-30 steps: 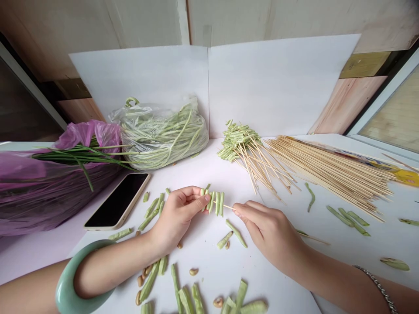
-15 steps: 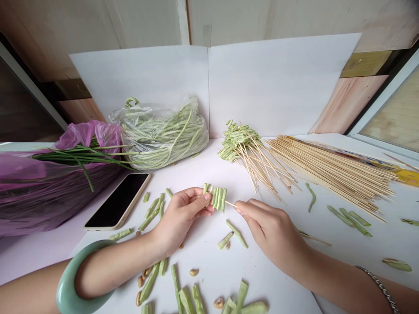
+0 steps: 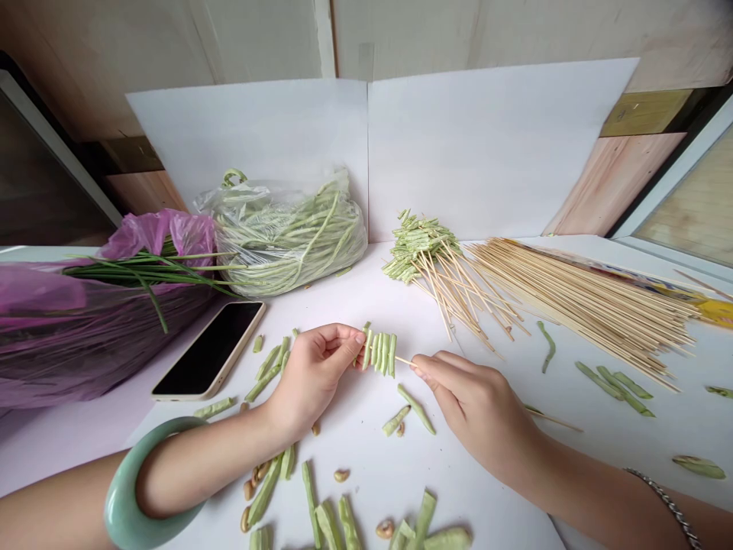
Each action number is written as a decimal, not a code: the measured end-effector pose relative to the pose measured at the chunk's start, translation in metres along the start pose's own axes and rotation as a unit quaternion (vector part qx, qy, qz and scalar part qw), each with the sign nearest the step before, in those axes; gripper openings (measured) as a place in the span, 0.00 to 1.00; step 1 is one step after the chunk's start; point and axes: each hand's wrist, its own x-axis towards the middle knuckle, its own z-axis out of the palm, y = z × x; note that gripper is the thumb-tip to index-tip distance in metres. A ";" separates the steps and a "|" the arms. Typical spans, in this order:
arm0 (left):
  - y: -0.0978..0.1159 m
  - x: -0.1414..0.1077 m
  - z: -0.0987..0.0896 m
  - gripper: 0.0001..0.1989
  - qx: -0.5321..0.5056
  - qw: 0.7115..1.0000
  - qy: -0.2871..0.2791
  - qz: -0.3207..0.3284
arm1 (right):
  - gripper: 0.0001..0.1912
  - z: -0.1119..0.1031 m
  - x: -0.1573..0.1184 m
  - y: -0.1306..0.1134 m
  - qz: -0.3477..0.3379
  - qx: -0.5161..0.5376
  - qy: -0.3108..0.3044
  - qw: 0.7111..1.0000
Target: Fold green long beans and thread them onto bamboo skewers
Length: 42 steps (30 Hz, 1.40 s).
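Note:
My right hand [image 3: 478, 405] is closed round a bamboo skewer [image 3: 405, 361], which points left. Several short green bean pieces [image 3: 382, 353] are threaded side by side across the skewer. At its far end, my left hand [image 3: 321, 367] pinches a bean piece [image 3: 366, 336] between thumb and fingers; the skewer's tip is hidden there. Loose bean pieces [image 3: 417, 409] lie on the white table below my hands, with more cut pieces [image 3: 329, 523] at the near edge. Small brown beans [image 3: 341, 475] are scattered among them.
A phone [image 3: 209, 351] lies left of my hands. Behind it are a purple bag [image 3: 103, 336] with green stalks and a clear bag of long beans [image 3: 292, 237]. Finished bean skewers [image 3: 424, 244] and a pile of bare skewers [image 3: 584, 305] lie at the back right.
My left hand's thumb has shifted slightly left along the skewer, and the piece at the end sits tilted beside the others. The right hand has barely moved.

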 end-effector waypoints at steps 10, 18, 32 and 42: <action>0.001 -0.002 0.000 0.16 0.037 0.999 -0.017 0.000 | 0.14 -0.001 0.001 -0.002 -0.011 -0.007 -0.002 1.000; -0.002 0.000 0.000 0.17 -0.012 0.999 -0.031 -0.023 | 0.14 -0.001 0.001 -0.001 -0.011 -0.009 0.001 1.000; -0.002 -0.001 0.001 0.16 -0.060 0.993 -0.056 -0.090 | 0.15 -0.001 0.002 -0.002 -0.059 -0.017 0.003 0.998; 0.000 -0.003 0.003 0.13 -0.060 0.992 -0.059 -0.096 | 0.15 -0.001 0.002 -0.003 -0.102 -0.042 0.015 0.994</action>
